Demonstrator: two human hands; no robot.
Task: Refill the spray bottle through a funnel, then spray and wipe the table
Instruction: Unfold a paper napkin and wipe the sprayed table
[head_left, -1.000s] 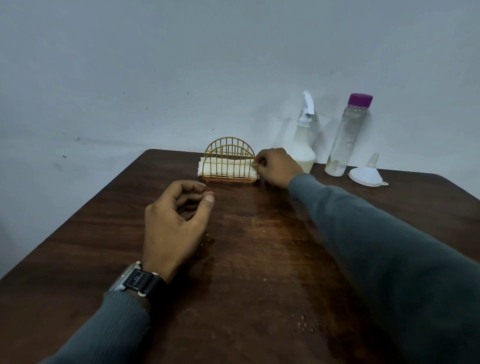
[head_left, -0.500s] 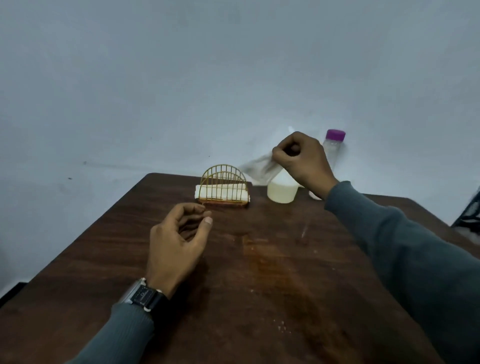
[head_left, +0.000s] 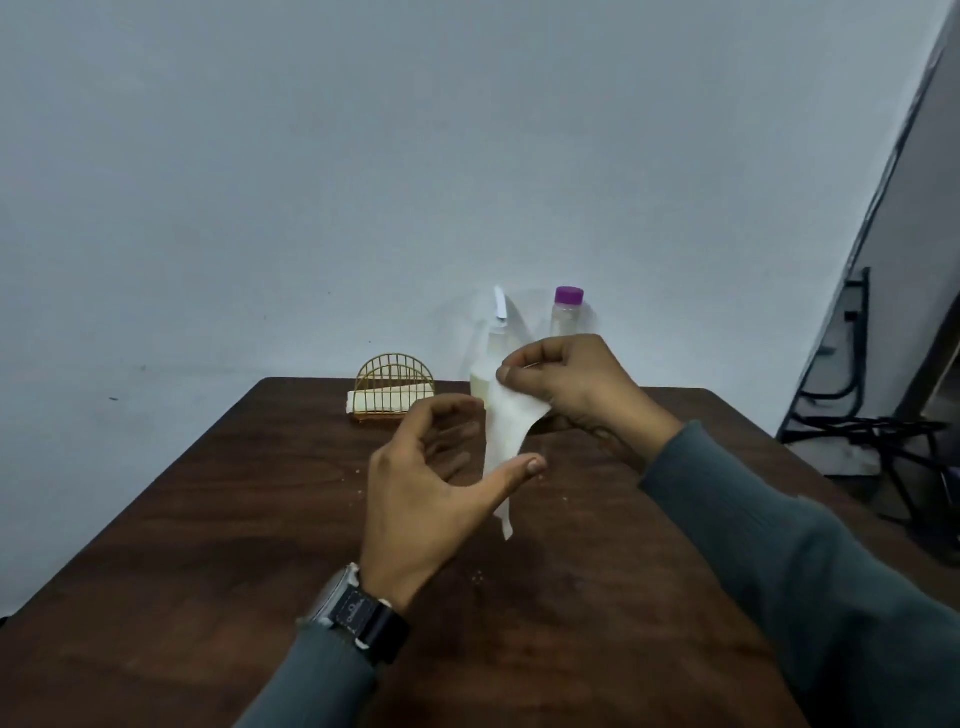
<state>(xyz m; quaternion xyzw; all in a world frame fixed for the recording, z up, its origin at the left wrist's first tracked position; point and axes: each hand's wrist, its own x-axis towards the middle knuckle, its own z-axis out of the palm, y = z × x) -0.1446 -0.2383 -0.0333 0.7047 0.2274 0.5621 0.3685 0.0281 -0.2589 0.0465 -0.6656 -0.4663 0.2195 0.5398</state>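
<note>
Tissue (head_left: 506, 431) is pinched at its top edge between thumb and fingertips of the right hand (head_left: 576, 387) and hangs limp above the table (head_left: 208, 519). The left hand (head_left: 431, 483) is held open beside it, fingers spread and thumb extended across the lower part of the sheet; contact cannot be confirmed. A watch (head_left: 358, 616) is worn on the left wrist. At 12 o'clock from the hands, the spray bottle (head_left: 491, 364) and a purple-capped bottle (head_left: 567, 312) are stood upright at the far edge. At 11 o'clock, a wire holder (head_left: 395, 387) with folded tissues is located.
</note>
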